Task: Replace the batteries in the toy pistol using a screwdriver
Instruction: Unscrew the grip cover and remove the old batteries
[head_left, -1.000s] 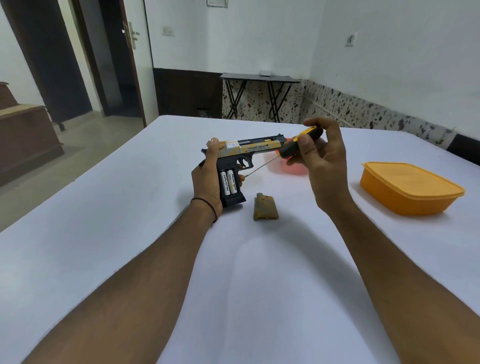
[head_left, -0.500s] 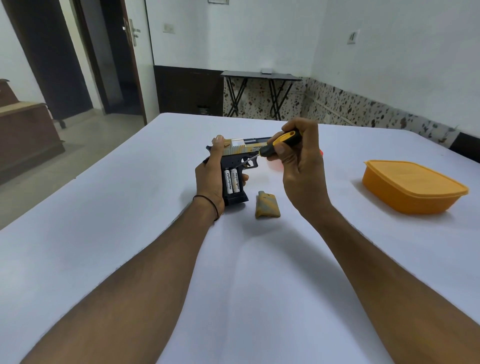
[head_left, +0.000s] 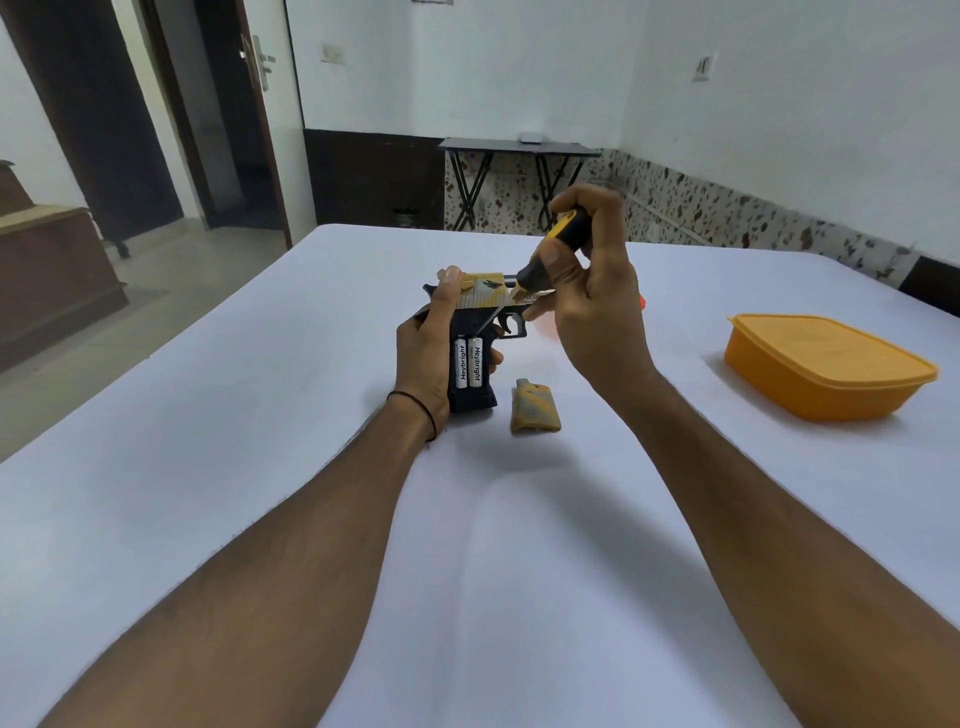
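The left hand (head_left: 423, 358) grips the pistol (head_left: 470, 332), batteries (head_left: 468, 362) exposed. The right hand (head_left: 592, 296) clasps the screwdriver (head_left: 550, 249), tip just above them. The cover (head_left: 535, 406) lies right of the pistol.

pistol (head_left: 470, 358) on table (head_left: 260, 467), cover (head_left: 535, 413) right, box (head_left: 826, 366) far right

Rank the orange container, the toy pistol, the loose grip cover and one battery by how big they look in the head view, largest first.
1. orange container
2. toy pistol, partly hidden by both hands
3. grip cover
4. battery

All sit at similar distance, so the order seems reliable.
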